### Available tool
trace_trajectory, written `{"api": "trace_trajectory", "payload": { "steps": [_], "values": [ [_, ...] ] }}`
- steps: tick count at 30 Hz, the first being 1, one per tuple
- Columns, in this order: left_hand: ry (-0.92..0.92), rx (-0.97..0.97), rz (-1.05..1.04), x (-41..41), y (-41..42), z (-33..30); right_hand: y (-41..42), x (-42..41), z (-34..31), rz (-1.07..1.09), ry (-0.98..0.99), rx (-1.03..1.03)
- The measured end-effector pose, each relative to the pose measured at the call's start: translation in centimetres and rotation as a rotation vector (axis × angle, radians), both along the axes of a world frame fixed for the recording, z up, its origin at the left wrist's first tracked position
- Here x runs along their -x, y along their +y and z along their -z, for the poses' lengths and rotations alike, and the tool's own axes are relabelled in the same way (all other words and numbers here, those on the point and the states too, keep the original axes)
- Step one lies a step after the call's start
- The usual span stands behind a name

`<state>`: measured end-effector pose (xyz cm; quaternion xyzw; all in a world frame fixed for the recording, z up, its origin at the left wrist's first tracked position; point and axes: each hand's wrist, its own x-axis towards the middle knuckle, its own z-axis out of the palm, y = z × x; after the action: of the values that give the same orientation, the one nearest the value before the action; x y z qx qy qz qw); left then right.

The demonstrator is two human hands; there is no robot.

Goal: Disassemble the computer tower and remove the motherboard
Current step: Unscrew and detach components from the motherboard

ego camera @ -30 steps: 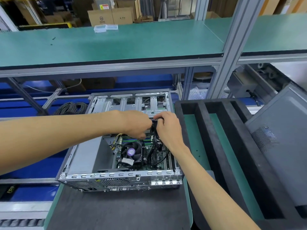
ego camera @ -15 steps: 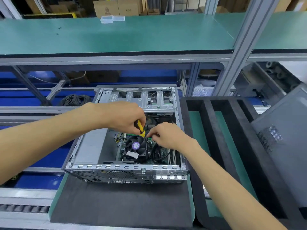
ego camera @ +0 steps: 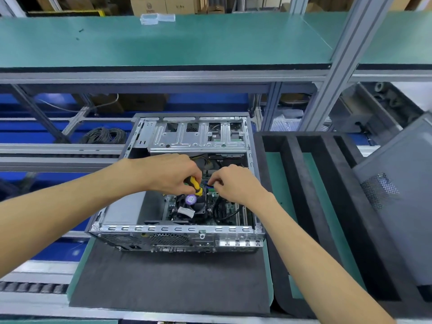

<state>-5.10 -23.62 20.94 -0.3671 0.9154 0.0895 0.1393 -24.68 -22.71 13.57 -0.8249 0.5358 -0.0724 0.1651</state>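
Since a moment ago your hands barely shift: your left hand [ego camera: 173, 176] grips the screwdriver [ego camera: 194, 186] over the motherboard [ego camera: 211, 202] inside the tower [ego camera: 177, 232], your right hand [ego camera: 233, 185] pinches a cable [ego camera: 207, 183], so a slip could gouge the board.

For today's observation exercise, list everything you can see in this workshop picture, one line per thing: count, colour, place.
open metal computer tower case: one, silver-grey, lying on its side on the dark mat
dark foam mat: one, charcoal, under the case
round-labelled cooler fan: one, black with purple label, inside the case
yellow-and-black screwdriver handle: one, in the left hand, above the fan
black foam divider tray: one, black, right of the case
perforated grey side panel: one, grey, far right, leaning
coiled black cable: one bundle, behind the case to the left
green-topped shelf: one, teal, above
clear plastic boxes: two, on the shelf
left hand: grips the screwdriver
right hand: pinches something small inside the case; what, unclear
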Motion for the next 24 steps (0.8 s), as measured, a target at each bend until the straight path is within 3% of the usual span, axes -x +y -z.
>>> {"api": "trace_trajectory", "payload": {
  "steps": [17, 24],
  "values": [
    [-0.049, 0.016, -0.001, -0.4, 0.5, 0.0, 0.1, -0.1, 0.0, -0.006, -0.004, 0.002],
    [-0.25, 0.095, 0.293, 3.9, 1.1, -0.6, 0.5, -0.2, 0.0, 0.004, 0.013, 0.009]
  ]
}}
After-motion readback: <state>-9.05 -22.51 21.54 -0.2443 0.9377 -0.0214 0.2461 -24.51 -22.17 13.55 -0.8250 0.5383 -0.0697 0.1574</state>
